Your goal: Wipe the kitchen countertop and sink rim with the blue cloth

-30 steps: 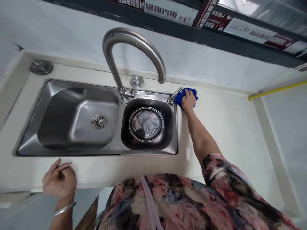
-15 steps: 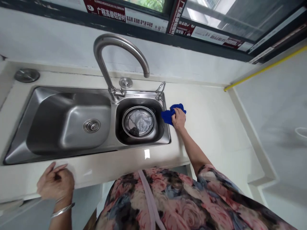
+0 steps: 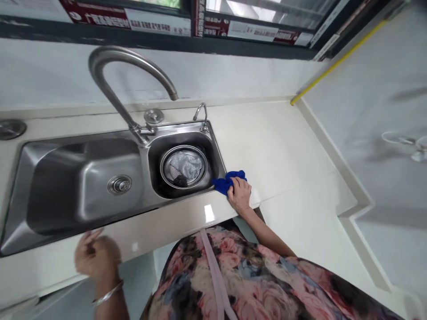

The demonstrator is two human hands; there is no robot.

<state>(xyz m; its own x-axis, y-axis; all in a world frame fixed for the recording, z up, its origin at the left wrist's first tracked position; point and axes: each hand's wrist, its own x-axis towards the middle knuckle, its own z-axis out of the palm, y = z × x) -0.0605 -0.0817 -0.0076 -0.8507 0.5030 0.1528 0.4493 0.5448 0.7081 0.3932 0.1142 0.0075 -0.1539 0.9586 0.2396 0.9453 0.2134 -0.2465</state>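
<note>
A bunched blue cloth (image 3: 228, 181) lies at the right front corner of the small sink basin, partly on the steel rim and partly on the pale counter (image 3: 267, 155). My right hand (image 3: 239, 193) presses down on it with the fingers curled over its right part. Low on the left, my left hand (image 3: 96, 253) hovers by the counter's front edge, somewhat blurred. Its fingers are loosely bent and apart, and nothing shows in them. A metal bangle (image 3: 108, 293) circles that wrist.
The steel double sink (image 3: 145, 173) has a large left basin and a smaller right one. A round perforated metal strainer (image 3: 163, 166) with a clear crumpled plastic bag (image 3: 187, 163) and a dark scourer (image 3: 180, 180) sits in the small basin. A tall faucet (image 3: 133, 53) and small tap (image 3: 203, 118) rise behind.
My right hand has drawn the blue cloth toward me, from beside the basin's right rim to its front corner. My left hand stays over the front edge. The view has shifted right.
</note>
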